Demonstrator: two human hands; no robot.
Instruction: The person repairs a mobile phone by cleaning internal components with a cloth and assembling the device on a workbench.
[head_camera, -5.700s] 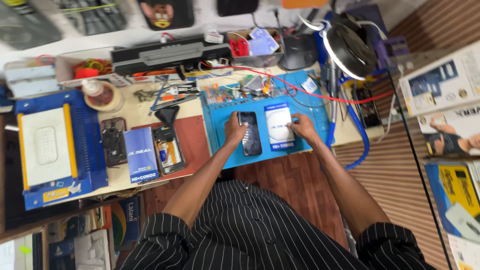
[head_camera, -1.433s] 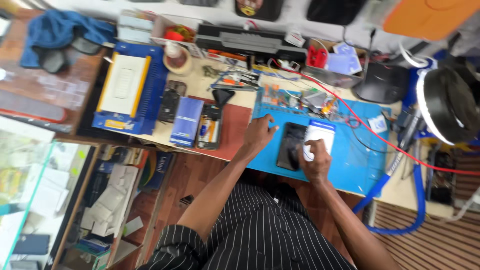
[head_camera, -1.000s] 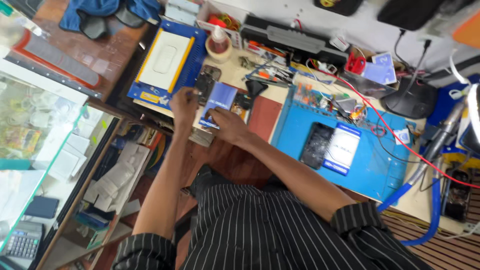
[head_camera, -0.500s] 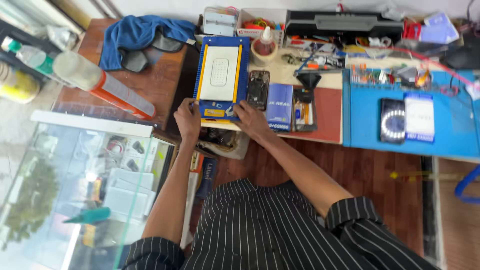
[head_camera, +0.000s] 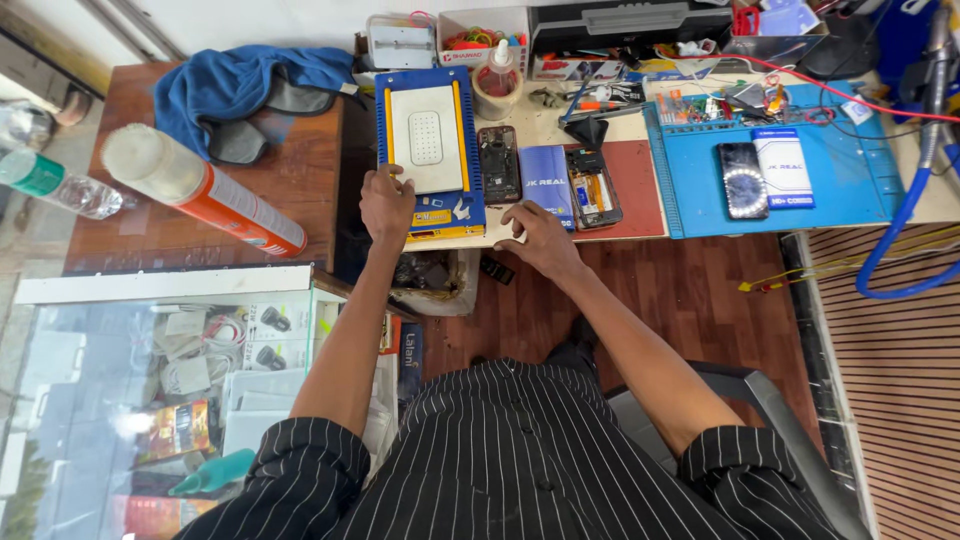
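My left hand (head_camera: 386, 203) rests on the front left corner of a blue and yellow heating-plate machine (head_camera: 428, 145), fingers curled at its edge. My right hand (head_camera: 538, 240) lies flat on the bench edge just right of that machine, fingers spread, holding nothing. Beside the machine lie an opened phone body (head_camera: 498, 163), a small blue box (head_camera: 547, 186) and another opened phone (head_camera: 593, 187). Farther right, a dark phone (head_camera: 741, 179) and a white and blue box (head_camera: 783, 167) sit on a blue work mat (head_camera: 840, 190).
An orange spray can (head_camera: 205, 190) and a blue cloth (head_camera: 235, 85) lie on the brown side table at left, with a water bottle (head_camera: 55, 185) beyond. A glass display case (head_camera: 150, 390) stands at lower left. Tools, wires and boxes crowd the bench's back edge. A bin (head_camera: 432, 280) sits under the bench.
The view swung left from the blue mat to the heating-plate machine. Both hands left the dark phone and box on the mat and moved to the machine's front edge.
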